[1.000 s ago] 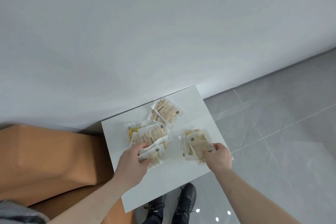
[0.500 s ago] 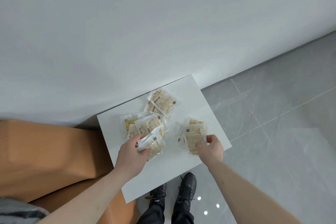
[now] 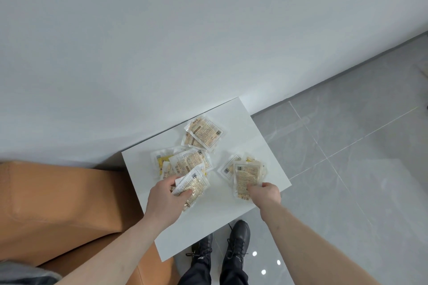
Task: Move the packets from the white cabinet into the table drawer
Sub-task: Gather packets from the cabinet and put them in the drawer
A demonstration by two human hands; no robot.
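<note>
Hands curl low over cabinet top (image 3: pixel 231 215); left (image 3: pixel 165 201) grips packet (image 3: pixel 193 186); right (image 3: pixel 266 194) pinches another (image 3: pixel 246 174).

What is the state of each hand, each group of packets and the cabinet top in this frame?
Left hand: gripping a packet.
Packet in left hand: held, tilted, over the cabinet top.
Right hand: pinching the near edge of a packet.
Packet in right hand: held, on top of a small pile.
Far packets: lying loose, overlapping, untouched.
Middle packets: lying loose, overlapping.
Cabinet top: white, flat, packets scattered on it.
</note>
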